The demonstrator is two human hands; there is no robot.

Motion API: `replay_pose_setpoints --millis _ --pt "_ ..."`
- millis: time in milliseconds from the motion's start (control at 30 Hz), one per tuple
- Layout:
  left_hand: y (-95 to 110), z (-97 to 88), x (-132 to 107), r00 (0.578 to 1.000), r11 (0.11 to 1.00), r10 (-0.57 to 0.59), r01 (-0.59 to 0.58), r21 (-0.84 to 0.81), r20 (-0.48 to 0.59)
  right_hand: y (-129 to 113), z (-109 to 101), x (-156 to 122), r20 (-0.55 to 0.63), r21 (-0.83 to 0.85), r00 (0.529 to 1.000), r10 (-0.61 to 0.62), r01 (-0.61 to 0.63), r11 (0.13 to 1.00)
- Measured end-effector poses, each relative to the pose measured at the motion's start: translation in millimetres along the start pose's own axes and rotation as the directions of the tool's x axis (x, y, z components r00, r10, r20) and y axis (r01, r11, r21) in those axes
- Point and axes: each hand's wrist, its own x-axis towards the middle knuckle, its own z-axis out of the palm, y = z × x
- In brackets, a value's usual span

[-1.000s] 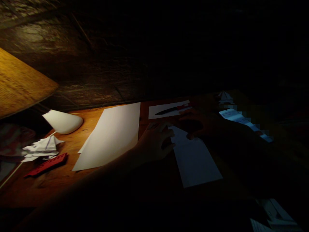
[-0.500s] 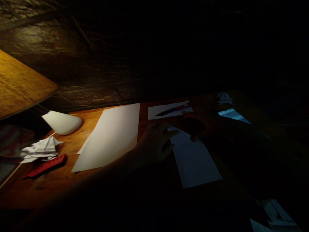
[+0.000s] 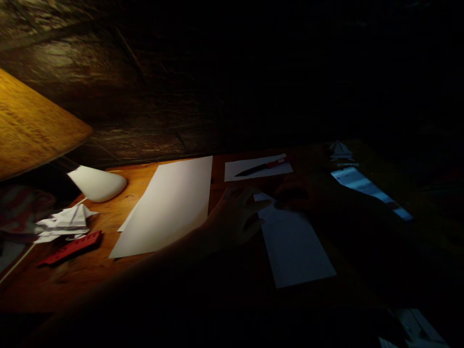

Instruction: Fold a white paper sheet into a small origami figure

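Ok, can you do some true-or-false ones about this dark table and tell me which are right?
1. The knife lies on a small white paper. True.
2. The right hand is holding the knife. False: it is at the far end of the narrow sheet.
3. The left hand is at that narrow sheet too. True.
4. The notched thing on the table's left side is green. False: it is red.
5. The glowing screen is farther right than the big white sheet. True.
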Motion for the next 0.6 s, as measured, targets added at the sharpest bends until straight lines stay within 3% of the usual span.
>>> replay_pose_setpoints --millis 367,600 --pt "0.4 -4.4 0.4 0.999 1.000 0.023 -0.023 -0.012 0.025 -14.2 9.3 2.1 -0.010 -0.274 0.998 -0.064 0.059 0.960" --pt "0.8 -3.0 1.1 0.999 0.999 0.046 -0.046 -0.005 0.017 -31.1 -0.5 2.0 0.027 -0.270 1.000 0.006 0.001 0.963"
